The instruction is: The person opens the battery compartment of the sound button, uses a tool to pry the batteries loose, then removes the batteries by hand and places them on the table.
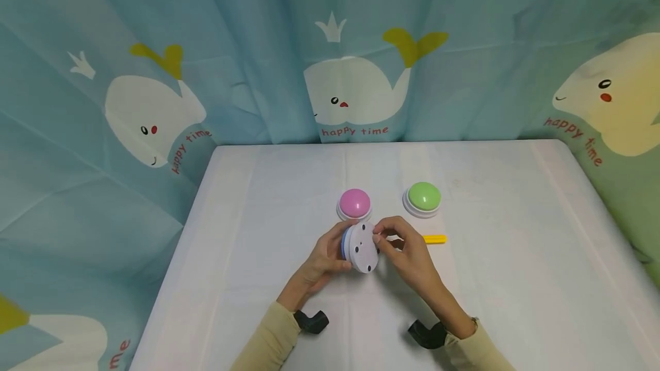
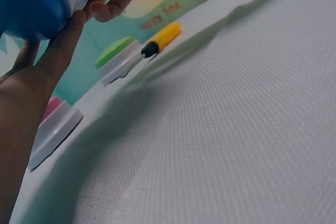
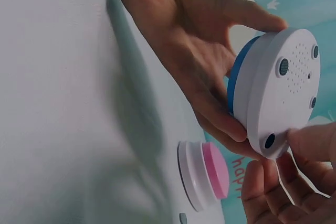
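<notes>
Since the left hand (image 1: 325, 259) grips the blue button (image 1: 362, 247) by its sides, off the tablecloth (image 1: 247, 291) with its underside facing the right hand (image 1: 411, 252), we judge the step in hand is work on that underside. Right-hand fingers are bent at the rim; whether they pinch, we can't tell. Next move, we'd guess, calls for a steady left hold and fine fingertip work. Materials: pink button (image 1: 355, 203), glossy dome on white round base; blue one, smooth shell, flat back with pinholes and dark round feet; green button (image 1: 424, 196), same build as pink; screwdriver (image 2: 165, 37), yellow handle, slim shaft; tablecloth, finely woven.
</notes>
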`<state>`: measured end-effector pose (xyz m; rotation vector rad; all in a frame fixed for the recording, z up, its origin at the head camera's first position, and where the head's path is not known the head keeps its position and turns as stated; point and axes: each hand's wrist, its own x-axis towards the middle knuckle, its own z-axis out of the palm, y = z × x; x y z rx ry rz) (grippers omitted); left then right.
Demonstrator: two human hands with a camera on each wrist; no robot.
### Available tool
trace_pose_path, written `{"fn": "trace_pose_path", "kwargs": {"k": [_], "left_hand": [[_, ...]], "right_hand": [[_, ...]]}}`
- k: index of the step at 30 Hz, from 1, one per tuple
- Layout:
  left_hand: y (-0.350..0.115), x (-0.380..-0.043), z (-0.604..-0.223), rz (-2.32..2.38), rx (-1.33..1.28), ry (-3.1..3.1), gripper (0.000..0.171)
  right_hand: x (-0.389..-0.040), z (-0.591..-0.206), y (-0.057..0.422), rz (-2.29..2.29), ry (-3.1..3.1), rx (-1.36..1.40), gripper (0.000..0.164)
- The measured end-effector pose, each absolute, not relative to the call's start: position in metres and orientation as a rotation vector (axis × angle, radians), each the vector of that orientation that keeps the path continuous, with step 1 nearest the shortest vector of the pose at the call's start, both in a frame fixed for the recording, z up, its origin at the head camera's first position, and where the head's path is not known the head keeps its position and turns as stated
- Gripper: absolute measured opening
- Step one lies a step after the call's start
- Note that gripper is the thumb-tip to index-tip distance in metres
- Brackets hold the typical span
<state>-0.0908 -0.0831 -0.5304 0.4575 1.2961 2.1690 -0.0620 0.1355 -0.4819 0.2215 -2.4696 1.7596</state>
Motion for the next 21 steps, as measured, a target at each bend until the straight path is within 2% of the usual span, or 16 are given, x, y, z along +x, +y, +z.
{"fn": "trace_pose_path", "kwargs": {"k": [14, 21], "left_hand": [[-0.0846, -0.0926, -0.5344, 2.184, 0.432, 1.322, 0.095], [-0.0846, -0.0902, -0.5346, 2.207, 0.431, 1.25, 0.1]], "right_hand": [[-0.0622, -0.4788, 0.1334, 1.881, -2.535, 0.224, 0.009], [-0.0648, -0.4753, 0.1333, 1.866, -2.491, 0.158, 0.011]]}}
